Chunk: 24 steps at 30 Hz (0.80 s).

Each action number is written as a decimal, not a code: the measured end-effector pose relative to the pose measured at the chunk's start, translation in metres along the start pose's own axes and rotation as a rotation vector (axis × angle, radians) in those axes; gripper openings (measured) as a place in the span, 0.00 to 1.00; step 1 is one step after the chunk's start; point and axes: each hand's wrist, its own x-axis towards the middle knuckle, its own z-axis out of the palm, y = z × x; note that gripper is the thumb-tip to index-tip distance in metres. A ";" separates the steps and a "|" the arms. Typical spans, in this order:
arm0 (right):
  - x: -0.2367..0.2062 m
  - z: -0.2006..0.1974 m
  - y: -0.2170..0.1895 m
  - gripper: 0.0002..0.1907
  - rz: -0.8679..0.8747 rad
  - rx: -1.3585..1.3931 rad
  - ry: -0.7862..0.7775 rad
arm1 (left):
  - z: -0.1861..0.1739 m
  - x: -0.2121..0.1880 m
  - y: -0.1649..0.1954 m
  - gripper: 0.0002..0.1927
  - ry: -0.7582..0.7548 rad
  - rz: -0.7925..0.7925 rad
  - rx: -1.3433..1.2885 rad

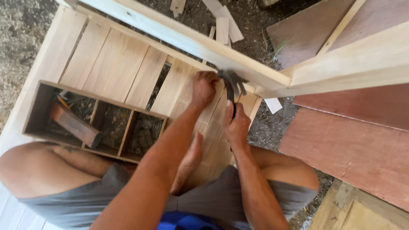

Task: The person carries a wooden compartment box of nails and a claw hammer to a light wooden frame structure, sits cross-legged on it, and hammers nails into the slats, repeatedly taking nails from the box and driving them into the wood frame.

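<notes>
Claw hammer working at the underside of a pale wooden rail, above a slatted panel.

The person sits on the slatted wood panel [123,68]; the right hand [237,123] is clenched round the handle of the claw hammer [232,83], whose dark claw sits right at the lower edge of the long pale rail [187,40]. The left hand [203,88] is curled, fingertips pressed to the slat just beside the hammer head; whether it pinches a nail cannot be told. To do this well, the claw should likely seat square against the rail, the handle levering in a slow, steady arc, while the left hand braces the wood with its fingers clear of the head. A compartmented wooden box [38,106] lies near the left knee, with reddish boards [353,149] to the right.
</notes>
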 end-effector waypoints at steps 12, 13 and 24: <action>-0.009 0.033 -0.077 0.20 -0.177 0.127 -0.237 | -0.210 -0.094 -0.051 0.04 -0.127 -0.256 0.203; -0.012 0.038 -0.083 0.21 -0.184 0.090 -0.288 | -0.219 -0.107 -0.051 0.04 -0.112 -0.223 0.215; -0.025 0.047 -0.098 0.26 -0.099 -0.193 -0.594 | -0.188 -0.135 -0.054 0.08 -0.377 -0.212 0.494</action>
